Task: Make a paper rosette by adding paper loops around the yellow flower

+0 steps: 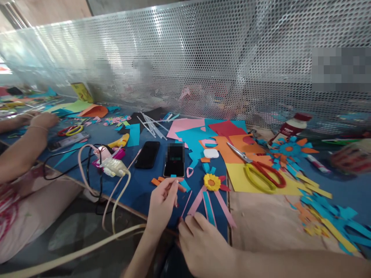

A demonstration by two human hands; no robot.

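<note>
My left hand [162, 200] is closed in a pinch just below a phone [174, 159] with a lit screen. Small blue paper pieces lie by its fingertips; what the pinch holds is too small to make out. To its right, my right hand [203, 239] has its fingers curled down, the tips partly hidden. A thin pink paper strip [187, 204] runs up from its thumb side and seems gripped there. Just beyond lies a paper flower [212, 182] with a yellow centre, red petals and pink and blue strips [209, 208] trailing below it.
Red-and-yellow scissors [257, 170] lie open on yellow paper [234, 177]. A white earbud case [211, 153], a black phone [147, 154] and a bottle [291, 129] stand around. Cables and a power strip [114, 166] lie left, near another person's arm [26, 143]. A perforated metal screen [174, 58] rises behind.
</note>
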